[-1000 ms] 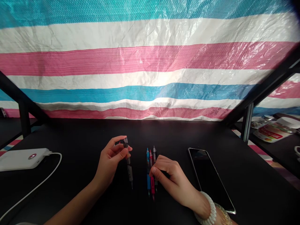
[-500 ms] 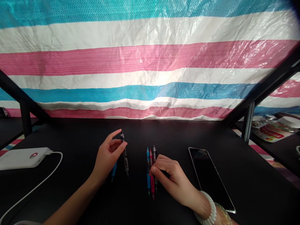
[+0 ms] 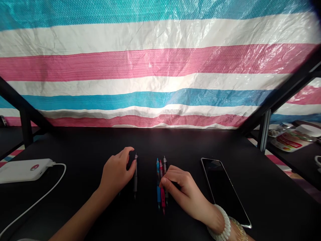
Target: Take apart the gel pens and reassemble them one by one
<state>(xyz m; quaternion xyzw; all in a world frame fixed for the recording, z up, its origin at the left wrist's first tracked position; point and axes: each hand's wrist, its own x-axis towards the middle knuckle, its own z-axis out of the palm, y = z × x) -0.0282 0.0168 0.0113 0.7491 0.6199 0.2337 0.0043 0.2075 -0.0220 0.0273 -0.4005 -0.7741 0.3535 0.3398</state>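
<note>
On the black table, a dark grey pen (image 3: pixel 135 180) points away from me, its upper part beside the thumb and fingertips of my left hand (image 3: pixel 117 170). The thumb touches or nearly touches that pen, and the fingers are curled with a gap to the thumb. My right hand (image 3: pixel 185 190) rests with bent fingers against a row of pens: a blue pen (image 3: pixel 158 194), a pink pen (image 3: pixel 163 197) and a grey pen (image 3: pixel 165 163). Its thumb and forefinger are together over the pink and grey pens. A tiny tip of another pen shows under my left hand.
A phone (image 3: pixel 225 190) lies right of my right hand. At the left is a white power bank (image 3: pixel 25 170) with a white cable (image 3: pixel 47 191). A striped sheet (image 3: pixel 150 63) hangs behind, between black frame bars. Jars (image 3: pixel 288 140) stand on a surface at far right.
My left hand has moved slightly down and right with the dark grey pen, which now lies straighter and nearer me. The blue pen by that hand is now mostly hidden. My right hand stays put.
</note>
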